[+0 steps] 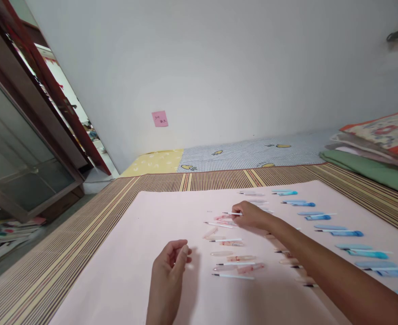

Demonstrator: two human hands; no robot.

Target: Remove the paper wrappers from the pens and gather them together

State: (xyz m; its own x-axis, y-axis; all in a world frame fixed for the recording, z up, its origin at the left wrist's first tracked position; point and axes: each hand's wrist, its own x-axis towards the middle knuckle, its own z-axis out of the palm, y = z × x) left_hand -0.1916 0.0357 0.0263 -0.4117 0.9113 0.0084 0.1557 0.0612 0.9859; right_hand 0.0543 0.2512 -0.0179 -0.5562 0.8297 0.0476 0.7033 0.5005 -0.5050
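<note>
My right hand (242, 214) is closed in a pinch on a thin white pen refill (231, 213) with a dark tip, over the middle column of pen parts. Just beneath it lie pink-patterned pen barrels (223, 218) and another white refill (219, 224). My left hand (171, 266) hovers left of that column, fingers loosely curled, with nothing visible in it. Nearer to me are an orange-pink pen barrel (241, 258), a clear cap (222, 253) and a refill (232, 276). My right forearm hides part of the column behind it.
Blue pen barrels (348, 233) with caps and refills line the right side of the pale pink sheet (117, 253). The sheet lies on a striped mat (83, 234). Folded bedding (368, 169) is at the right, and a pink note (160, 118) is on the wall.
</note>
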